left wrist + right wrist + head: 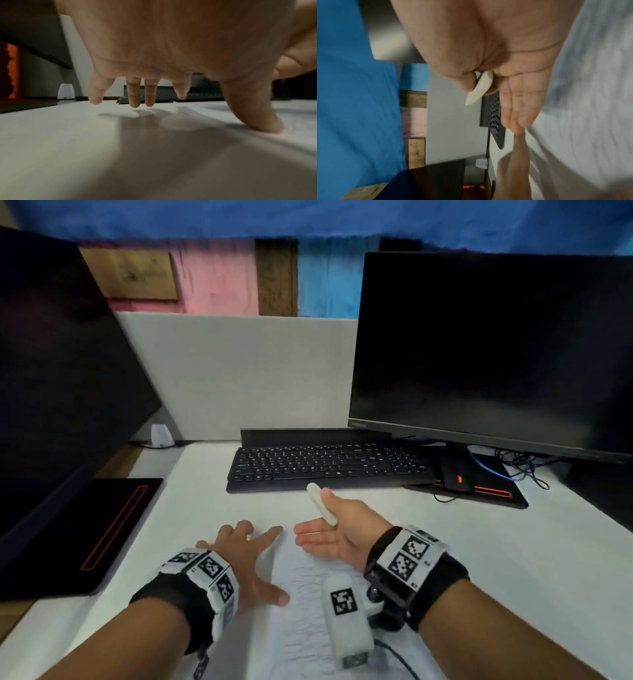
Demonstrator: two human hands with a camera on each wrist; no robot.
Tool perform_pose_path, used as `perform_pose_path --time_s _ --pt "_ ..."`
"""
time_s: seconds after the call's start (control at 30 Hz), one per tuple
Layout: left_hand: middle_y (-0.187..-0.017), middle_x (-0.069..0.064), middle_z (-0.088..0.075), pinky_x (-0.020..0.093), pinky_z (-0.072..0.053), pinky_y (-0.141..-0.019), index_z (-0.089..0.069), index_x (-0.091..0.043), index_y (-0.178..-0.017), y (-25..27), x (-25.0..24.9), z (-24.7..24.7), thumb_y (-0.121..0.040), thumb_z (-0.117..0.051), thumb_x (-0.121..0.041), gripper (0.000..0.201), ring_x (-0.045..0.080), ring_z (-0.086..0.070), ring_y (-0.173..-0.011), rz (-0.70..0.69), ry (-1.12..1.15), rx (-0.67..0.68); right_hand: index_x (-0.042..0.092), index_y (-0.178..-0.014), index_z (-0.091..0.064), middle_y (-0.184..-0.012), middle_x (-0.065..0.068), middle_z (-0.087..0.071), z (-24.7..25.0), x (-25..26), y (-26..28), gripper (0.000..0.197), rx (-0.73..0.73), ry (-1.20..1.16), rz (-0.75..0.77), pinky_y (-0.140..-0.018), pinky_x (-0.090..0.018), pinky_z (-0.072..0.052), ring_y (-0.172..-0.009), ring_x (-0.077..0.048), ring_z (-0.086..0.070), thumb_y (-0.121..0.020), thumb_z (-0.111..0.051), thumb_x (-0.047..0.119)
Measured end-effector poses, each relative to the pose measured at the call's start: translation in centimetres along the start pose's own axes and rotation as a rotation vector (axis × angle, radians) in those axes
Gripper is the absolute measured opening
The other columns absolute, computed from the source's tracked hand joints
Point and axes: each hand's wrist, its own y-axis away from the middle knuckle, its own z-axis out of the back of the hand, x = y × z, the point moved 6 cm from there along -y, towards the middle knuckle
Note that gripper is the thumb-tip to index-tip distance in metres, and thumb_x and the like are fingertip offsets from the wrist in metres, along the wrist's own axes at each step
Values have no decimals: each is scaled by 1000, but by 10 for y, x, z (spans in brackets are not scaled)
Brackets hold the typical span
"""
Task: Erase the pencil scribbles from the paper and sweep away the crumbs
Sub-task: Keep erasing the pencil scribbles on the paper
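Lying flat on the white bench [513,559], between the two forearms, a sheet of paper [301,594] covered in faint pencil scribbles [305,621], its far end reaching up between the hands. Pressing down on the paper's left edge, the left hand [246,563], palm down with fingers [133,93] spread apart and straight; in the left wrist view, thumb tip touching the sheet, the other fingertips hovering just above the bench surface. Holding nothing, that hand. Hovering over the far end of the paper, the right hand [337,530], turned on edge with palm facing left. Pinching a white eraser [321,504] between thumb and index finger, the eraser being long and slim, pointing up and away toward the keyboard [325,467], clear of the paper. Staying extended and close together, the remaining three fingers [522,102] of the right hand, aiming toward the left hand's index finger, seemingly just short of touching. Blurring heavily in the right wrist view, the paper surface, so no crumbs discernible. Sitting beyond the hands, the black keyboard, with a dark monitor [496,354] behind it on the right and a black mouse [457,475] on a black pad with red trim [496,494]. Standing at the left, a second dark screen [61,371] and another black pad with a red outline [102,529].
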Motion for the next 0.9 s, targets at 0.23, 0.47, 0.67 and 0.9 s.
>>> perform_pose_path --time_s 0.23,0.47,0.67,0.9 --pt "-156 -6 -17 29 -31 -105 -16 -53 -149 -1 -12 -7 -75 -54 -80 87 19 -23 -138 4 -96 -89 3 -147 -32 -120 -27 -58 -23 -49 -24 48 -158 -572 76 -102 -39 -45 -119 -36 -57 -108 -33 31" --pt "-161 -4 3 54 -26 -111 -1 -51 -151 -6 -4 -12 -69 -57 -82 104 25 -1 -147 -15 4 103 -2 -138 -43 -137 -19 -55 72 -40 -12 51 -439 -554 144 -113 -39 -36 -124 -30 -53 -106 -36 38" --pt "-158 -5 4 51 -36 -104 7 -56 -146 -10 -17 -11 -74 -58 -73 99 25 -11 -143 -91 -37 37 -10 -134 -45 -134 -32 -52 135 -20 -1 47 -767 -672 226 -103 -43 -42 -124 -43 -52 -105 -40 27" --pt "-158 -1 1 37 -39 -105 29 -41 -146 -13 -21 -10 -73 -66 -68 123 26 -21 -139 -51 -56 -53 13 -132 -40 -113 -23 -61 -6 -54 -17 30 -292 -579 67 -102 -39 -47 -103 -31 -61 -108 -32 30"
